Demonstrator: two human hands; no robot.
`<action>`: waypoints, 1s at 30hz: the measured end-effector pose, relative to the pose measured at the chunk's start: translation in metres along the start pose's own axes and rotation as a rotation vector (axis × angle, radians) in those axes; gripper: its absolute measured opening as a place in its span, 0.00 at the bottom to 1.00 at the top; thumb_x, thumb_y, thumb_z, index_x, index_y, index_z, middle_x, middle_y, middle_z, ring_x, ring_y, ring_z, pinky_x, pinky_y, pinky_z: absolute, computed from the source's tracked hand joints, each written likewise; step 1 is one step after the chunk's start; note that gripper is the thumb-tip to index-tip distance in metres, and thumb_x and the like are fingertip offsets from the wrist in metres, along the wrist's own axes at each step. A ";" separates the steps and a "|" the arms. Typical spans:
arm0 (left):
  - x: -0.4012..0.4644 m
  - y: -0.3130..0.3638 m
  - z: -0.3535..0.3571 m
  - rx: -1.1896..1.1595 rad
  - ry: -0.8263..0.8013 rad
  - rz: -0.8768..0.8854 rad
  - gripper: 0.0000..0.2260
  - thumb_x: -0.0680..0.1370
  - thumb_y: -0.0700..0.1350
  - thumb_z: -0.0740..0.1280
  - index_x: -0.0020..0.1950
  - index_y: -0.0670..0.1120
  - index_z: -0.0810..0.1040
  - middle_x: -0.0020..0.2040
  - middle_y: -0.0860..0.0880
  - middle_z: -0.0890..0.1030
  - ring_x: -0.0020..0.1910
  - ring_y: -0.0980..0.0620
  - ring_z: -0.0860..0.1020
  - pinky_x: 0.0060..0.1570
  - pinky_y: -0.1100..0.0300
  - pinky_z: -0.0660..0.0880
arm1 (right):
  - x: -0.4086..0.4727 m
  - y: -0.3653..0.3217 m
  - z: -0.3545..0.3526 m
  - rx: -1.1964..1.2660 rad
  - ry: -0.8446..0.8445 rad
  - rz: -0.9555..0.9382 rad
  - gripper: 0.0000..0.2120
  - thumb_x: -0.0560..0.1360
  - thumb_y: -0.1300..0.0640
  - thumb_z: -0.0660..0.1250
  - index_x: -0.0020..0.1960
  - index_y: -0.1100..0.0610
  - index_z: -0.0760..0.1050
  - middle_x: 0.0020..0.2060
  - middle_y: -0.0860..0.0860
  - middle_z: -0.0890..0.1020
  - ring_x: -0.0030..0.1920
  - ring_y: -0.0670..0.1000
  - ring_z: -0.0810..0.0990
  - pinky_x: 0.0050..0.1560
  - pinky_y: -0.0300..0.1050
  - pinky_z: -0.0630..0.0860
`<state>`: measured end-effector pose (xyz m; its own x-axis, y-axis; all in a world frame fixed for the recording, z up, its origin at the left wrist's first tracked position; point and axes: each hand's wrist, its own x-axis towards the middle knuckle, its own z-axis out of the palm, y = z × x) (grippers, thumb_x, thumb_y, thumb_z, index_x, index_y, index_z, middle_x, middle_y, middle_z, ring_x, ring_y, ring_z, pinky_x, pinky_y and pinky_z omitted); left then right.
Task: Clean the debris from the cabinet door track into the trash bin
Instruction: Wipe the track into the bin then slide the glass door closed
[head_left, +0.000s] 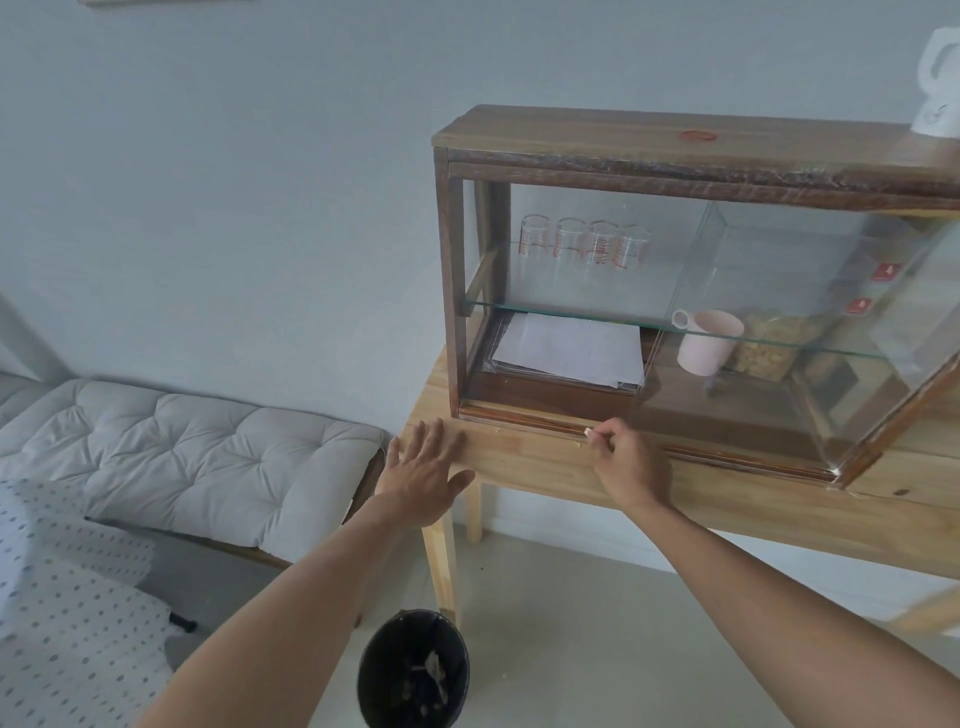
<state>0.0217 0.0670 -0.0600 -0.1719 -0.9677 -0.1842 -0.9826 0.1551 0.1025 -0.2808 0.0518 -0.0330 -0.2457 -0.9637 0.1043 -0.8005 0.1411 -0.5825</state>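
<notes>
Below my forearms stood the black trash bin (413, 670), scraps already inside. My left hand (423, 475) lay flat and spread on the wooden table (524, 454), while my right hand (626, 460) pinched a small white bit (588, 431) at the cabinet door track (524, 417).

Pale wooden desk (519, 460) stood against light wall. Four clear measuring glasses (584, 249) with red markings sat in row on glass shelf (571, 312), upper left. Stack of white papers (569, 353) lay below shelf, left side. Pink mug (709, 340) stood right of papers, handle toward left; jar of tan snacks (769, 345) just beside it. White kettle (940, 83) rested at far upper right. Grey tufted mattress (182, 457) lay left of desk; dotted white fabric (62, 613) nearer camera.
</notes>
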 end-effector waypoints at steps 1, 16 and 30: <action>0.002 -0.003 -0.001 0.002 -0.003 0.013 0.34 0.86 0.67 0.45 0.87 0.56 0.39 0.87 0.47 0.38 0.85 0.42 0.36 0.83 0.36 0.40 | -0.005 -0.003 0.003 0.033 0.001 0.000 0.08 0.83 0.47 0.68 0.52 0.49 0.84 0.46 0.50 0.89 0.50 0.60 0.86 0.43 0.48 0.74; 0.013 -0.035 0.013 0.050 0.053 0.144 0.35 0.85 0.68 0.49 0.85 0.62 0.32 0.87 0.49 0.35 0.85 0.44 0.33 0.83 0.37 0.43 | -0.132 0.011 0.099 0.154 -0.283 -0.237 0.10 0.83 0.41 0.66 0.51 0.46 0.80 0.30 0.46 0.82 0.30 0.47 0.80 0.35 0.49 0.78; 0.013 -0.033 0.022 0.020 0.098 0.140 0.35 0.86 0.67 0.51 0.86 0.60 0.36 0.87 0.48 0.36 0.85 0.43 0.33 0.83 0.36 0.44 | -0.148 0.000 0.217 -0.011 -0.645 -0.185 0.14 0.82 0.42 0.66 0.64 0.44 0.83 0.51 0.46 0.90 0.53 0.54 0.88 0.52 0.48 0.80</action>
<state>0.0509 0.0540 -0.0871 -0.3002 -0.9511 -0.0732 -0.9510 0.2924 0.1011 -0.1257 0.1457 -0.2229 0.2690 -0.9143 -0.3027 -0.8042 -0.0402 -0.5931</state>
